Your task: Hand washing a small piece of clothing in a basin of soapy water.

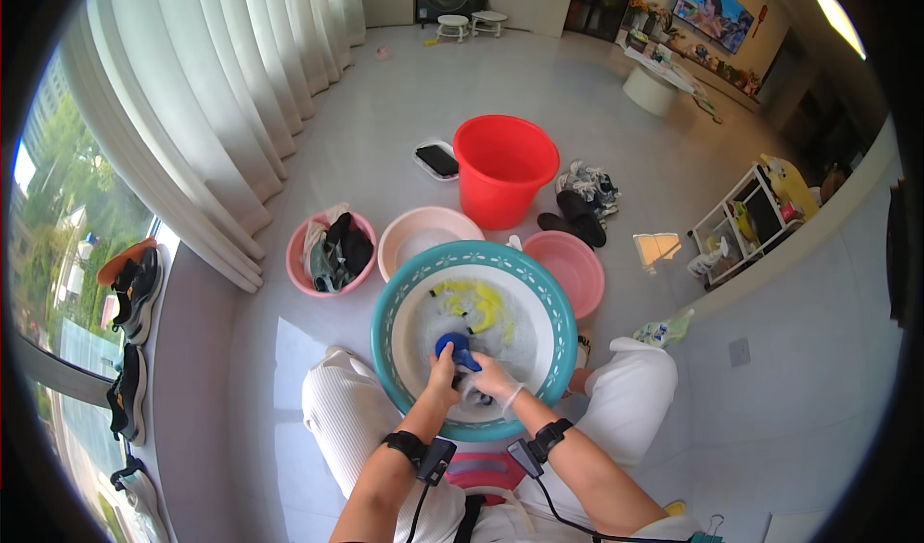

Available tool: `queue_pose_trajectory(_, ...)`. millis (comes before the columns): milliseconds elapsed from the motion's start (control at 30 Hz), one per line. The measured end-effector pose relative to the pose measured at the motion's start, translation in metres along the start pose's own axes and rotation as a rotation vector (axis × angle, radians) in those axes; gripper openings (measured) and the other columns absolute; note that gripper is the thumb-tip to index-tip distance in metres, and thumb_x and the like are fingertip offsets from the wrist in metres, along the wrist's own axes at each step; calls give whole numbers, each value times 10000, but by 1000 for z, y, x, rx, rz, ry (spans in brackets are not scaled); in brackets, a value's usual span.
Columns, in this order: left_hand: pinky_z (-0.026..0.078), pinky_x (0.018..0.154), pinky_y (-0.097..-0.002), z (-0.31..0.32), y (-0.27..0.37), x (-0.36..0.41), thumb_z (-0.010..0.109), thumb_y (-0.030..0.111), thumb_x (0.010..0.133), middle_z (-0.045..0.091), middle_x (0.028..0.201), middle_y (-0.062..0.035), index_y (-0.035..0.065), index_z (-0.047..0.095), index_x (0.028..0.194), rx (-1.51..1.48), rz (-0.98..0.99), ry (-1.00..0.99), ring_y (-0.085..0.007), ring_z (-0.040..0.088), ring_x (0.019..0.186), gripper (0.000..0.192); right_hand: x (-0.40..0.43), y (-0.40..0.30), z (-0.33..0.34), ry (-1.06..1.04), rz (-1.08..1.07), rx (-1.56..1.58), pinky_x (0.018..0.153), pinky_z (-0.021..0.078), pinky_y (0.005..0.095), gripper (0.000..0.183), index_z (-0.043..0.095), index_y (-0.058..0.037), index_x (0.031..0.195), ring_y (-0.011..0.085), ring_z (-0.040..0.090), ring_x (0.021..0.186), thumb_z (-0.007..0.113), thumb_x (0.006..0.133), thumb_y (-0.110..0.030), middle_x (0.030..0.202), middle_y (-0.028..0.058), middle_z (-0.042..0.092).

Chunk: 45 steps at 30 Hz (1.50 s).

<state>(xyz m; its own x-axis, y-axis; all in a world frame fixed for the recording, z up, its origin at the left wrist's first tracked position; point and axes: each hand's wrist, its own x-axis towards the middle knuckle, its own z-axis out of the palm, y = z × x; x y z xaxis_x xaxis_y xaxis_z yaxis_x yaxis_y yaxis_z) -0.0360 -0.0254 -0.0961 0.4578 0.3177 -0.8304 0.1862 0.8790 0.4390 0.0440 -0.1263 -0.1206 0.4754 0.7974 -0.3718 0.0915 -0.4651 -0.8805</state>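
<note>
In front of me stands a wide basin [561, 312] with a teal rim and a white inside, holding soapy water. My left hand [443, 375] grips a blue item [452, 342], round at its far end, over the near part of the water. My right hand [497, 383], in a clear disposable glove, closes on the same item from the other side. Whether it is a brush or bunched cloth I cannot tell. Dark bits show below the hands, partly hidden. Beyond them, bright yellow strips [489, 310] with black ends float in the suds.
A red bucket [498, 200] stands behind the basin, with pink basins [581, 272] nearby. One small basin [296, 265] holds clothes. Dark slippers [577, 214] and sneakers [595, 182] lie right. Shoes [137, 305] line the windowsill. A detergent pouch [660, 331] is by my right knee.
</note>
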Motion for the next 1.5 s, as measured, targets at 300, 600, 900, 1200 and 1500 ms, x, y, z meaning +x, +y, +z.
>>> queue_pose_trajectory(300,499,623,-400,-31,-18,57,613,309,839,590,851,-114,59,549,1092,-331,-112,-358,-254,596,722,361,-59,-74,24,213,-262,-30,699,503,371,358,623,-8,976,305,648,822,700,742,-268,929,180,650)
queue_pose_trajectory(600,484,574,-348,8,-31,5,402,155,903,614,760,-91,43,600,914,-240,-66,-305,-233,593,674,228,-32,-48,9,607,-367,-504,560,467,438,222,601,-70,727,366,595,656,601,804,-278,734,147,620)
queue_pose_trajectory(900,483,737,-358,-22,-32,18,480,289,923,567,1027,-88,76,495,1191,104,399,230,-205,564,903,343,-5,-12,-10,145,273,-668,898,441,425,373,594,-32,1071,366,564,1046,544,856,-333,1120,203,596)
queue_pose_trajectory(1200,472,778,-478,-30,-22,44,492,371,895,574,1034,-126,79,513,1103,-165,-57,-89,-288,566,919,359,-23,-23,27,139,-106,68,692,491,381,398,632,-41,965,322,645,804,623,807,-406,843,193,646)
queue_pose_trajectory(1500,509,643,-411,-39,-26,49,475,465,912,621,707,-128,53,576,844,-381,-85,-347,-285,610,666,430,-61,-93,34,440,-370,-458,577,479,422,274,609,-57,768,355,606,678,631,797,-328,725,151,619)
